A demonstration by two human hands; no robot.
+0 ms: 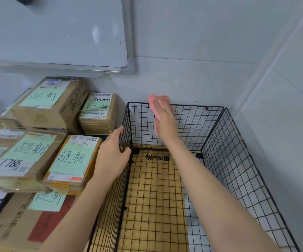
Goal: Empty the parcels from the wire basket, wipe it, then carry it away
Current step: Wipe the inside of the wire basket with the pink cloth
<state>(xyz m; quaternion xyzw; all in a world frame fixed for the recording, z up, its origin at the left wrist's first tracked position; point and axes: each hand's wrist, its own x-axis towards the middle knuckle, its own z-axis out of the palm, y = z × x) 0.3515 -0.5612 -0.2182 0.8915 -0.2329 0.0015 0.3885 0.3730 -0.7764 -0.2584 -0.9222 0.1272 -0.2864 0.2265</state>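
Observation:
The black wire basket (237, 160) stands in the room's corner with no parcels in it; a yellow gridded board (152, 197) shows through its bottom. My left hand (112, 157) grips the top of the basket's left wall near the far corner. My right hand (163, 120) reaches across the inside and presses a pink cloth (153, 102) against the top rail of the far wall. Cardboard parcels (70, 160) with green handwritten labels are stacked left of the basket.
Several more boxes (50, 104) are piled against the wall on the left, with a large box (19, 220) underneath. A whiteboard (56, 31) hangs above them. White walls close in behind and to the right of the basket.

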